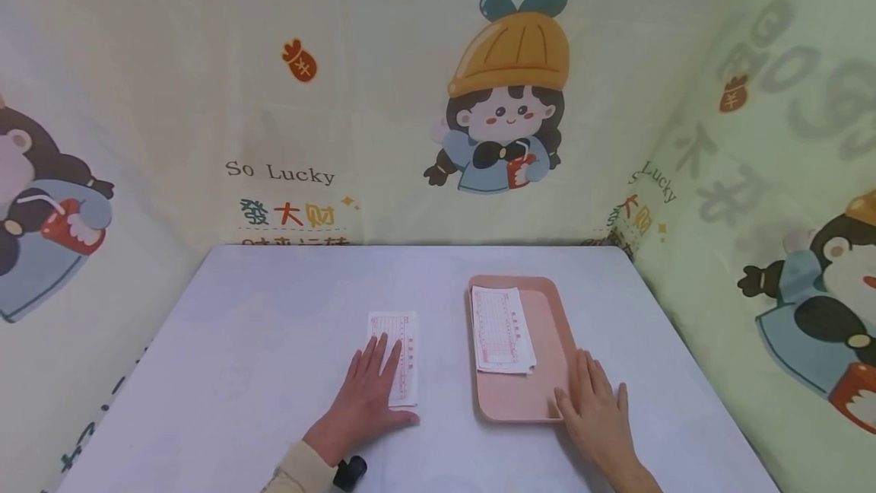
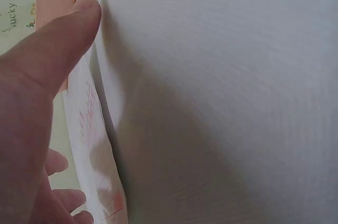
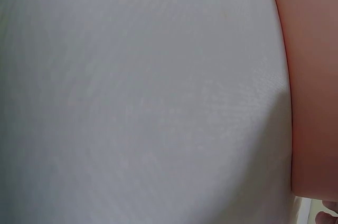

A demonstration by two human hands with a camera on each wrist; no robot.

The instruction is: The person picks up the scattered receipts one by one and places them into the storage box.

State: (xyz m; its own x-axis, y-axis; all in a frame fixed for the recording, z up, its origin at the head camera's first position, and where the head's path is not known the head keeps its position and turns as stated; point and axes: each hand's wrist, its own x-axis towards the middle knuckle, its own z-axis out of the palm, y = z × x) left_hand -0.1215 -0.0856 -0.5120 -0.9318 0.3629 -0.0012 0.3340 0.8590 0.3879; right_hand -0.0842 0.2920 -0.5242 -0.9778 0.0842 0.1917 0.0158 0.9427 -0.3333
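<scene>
My left hand [image 1: 366,398] lies spread over a slim stack of white forms with red print [image 1: 407,383] on the table, its fingers straight and covering the lower left of the paper. In the left wrist view the thumb stretches out past the edge of those forms [image 2: 87,118]. To the right sits a pink rectangular tray [image 1: 541,394], with a second stack of red-printed forms [image 1: 501,329] in its left part. My right hand [image 1: 601,421] rests at the tray's lower right rim, fingers extended and holding nothing. The tray's side wall [image 3: 317,76] fills the right of the right wrist view.
The table [image 1: 274,326] has a white top. Behind it hangs a cream curtain [image 1: 383,97] with cartoon figures and lettering, and a similar curtain [image 1: 787,151] lines the right side. A black band or device [image 1: 350,472] is at the left wrist.
</scene>
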